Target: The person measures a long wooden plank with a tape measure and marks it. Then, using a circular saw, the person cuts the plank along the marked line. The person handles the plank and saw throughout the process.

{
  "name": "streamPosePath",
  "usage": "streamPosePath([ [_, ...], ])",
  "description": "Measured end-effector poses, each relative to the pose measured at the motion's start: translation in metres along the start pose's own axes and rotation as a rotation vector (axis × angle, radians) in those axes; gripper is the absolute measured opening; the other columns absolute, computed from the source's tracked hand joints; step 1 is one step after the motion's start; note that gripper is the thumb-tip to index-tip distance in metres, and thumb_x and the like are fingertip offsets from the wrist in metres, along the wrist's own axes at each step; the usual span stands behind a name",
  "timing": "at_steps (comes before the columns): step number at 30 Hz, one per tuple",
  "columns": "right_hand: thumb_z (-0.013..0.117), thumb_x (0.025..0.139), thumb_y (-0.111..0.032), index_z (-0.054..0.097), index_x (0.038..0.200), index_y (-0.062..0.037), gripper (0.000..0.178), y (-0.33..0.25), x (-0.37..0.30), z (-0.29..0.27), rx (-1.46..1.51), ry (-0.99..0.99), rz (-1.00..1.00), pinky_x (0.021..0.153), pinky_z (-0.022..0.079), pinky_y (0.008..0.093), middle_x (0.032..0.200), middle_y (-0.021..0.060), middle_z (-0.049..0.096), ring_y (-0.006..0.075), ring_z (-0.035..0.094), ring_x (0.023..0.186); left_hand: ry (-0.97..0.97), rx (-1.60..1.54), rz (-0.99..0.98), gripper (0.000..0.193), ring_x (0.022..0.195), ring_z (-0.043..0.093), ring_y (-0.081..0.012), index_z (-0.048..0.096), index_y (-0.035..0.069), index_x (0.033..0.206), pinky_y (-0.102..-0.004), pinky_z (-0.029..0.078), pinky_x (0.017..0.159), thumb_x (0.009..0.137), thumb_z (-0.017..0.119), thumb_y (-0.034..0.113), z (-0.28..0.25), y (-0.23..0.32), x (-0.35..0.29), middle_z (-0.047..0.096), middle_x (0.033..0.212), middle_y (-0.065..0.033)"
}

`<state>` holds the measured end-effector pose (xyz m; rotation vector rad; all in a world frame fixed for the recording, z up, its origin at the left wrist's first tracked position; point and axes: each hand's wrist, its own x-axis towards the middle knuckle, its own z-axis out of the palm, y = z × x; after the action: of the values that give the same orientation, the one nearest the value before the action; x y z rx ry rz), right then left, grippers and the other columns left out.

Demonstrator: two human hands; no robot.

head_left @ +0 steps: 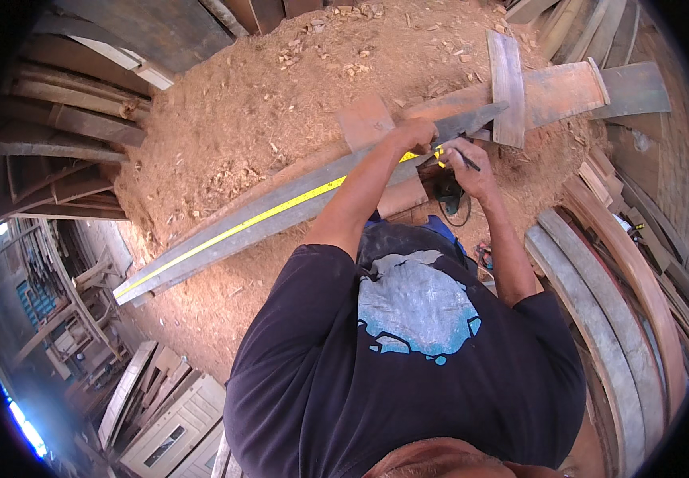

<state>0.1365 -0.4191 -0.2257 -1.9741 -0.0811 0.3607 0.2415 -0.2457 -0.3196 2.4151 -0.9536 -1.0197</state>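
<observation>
A long grey plank (265, 209) lies slantwise across the sawdust, its narrow end at the lower left. Stretched along it is the yellow blade of a tape measure (313, 193); the yellow-and-black end of the tape sits between my two hands. My left hand (418, 137) is closed, its fingers curled down at the plank beside the tape; what they grip is hidden. In my right hand (467, 169) a slim dark pen (467, 159) sticks out from the closed fingers, right next to the tape end.
A short board (507, 88) crosses the plank's far right end, over a wider reddish board (563, 94). Several curved timbers (599, 319) lean at the right. Stacked planks (74, 119) stand at the left. A dark power tool (446, 191) rests below my hands.
</observation>
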Motion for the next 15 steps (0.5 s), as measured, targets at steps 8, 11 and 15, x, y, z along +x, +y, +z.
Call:
streamPosePath([
  [8,0.075,0.08,-0.031,0.045,0.141,-0.0058,0.073,0.01,0.0,0.017,-0.861,-0.079,-0.083,0.107,0.04,0.0481,0.144,0.0182,0.048,0.042,0.044,0.129,0.018,0.033,-0.043,0.029,0.094,0.069,-0.0375,0.073,0.012,0.099,-0.0461,0.056,0.079,0.07,0.071,0.016,0.014,-0.006,0.006,0.072,0.097,-0.018],
  [11,0.073,0.078,-0.025,0.048,0.138,-0.0063,0.068,0.034,0.008,0.026,-0.835,0.009,-0.125,0.104,0.042,0.048,0.139,0.0181,0.052,0.0423,0.048,0.123,0.071,0.057,-0.037,0.027,0.092,0.069,-0.039,0.072,0.009,0.098,-0.0478,0.056,0.08,0.072,0.072,0.018,0.017,-0.005,-0.001,0.072,0.093,-0.0195],
  [15,0.071,0.074,-0.021,0.055,0.13,-0.0073,0.059,0.012,0.011,0.026,-0.904,-0.114,0.009,0.099,0.045,0.0493,0.126,0.018,0.057,0.0427,0.052,0.115,0.786,-0.099,0.184,0.021,0.083,0.067,-0.041,0.069,0.004,0.09,-0.0501,0.054,0.076,0.078,0.073,0.02,0.035,0.013,-0.044,0.07,0.086,-0.0208],
])
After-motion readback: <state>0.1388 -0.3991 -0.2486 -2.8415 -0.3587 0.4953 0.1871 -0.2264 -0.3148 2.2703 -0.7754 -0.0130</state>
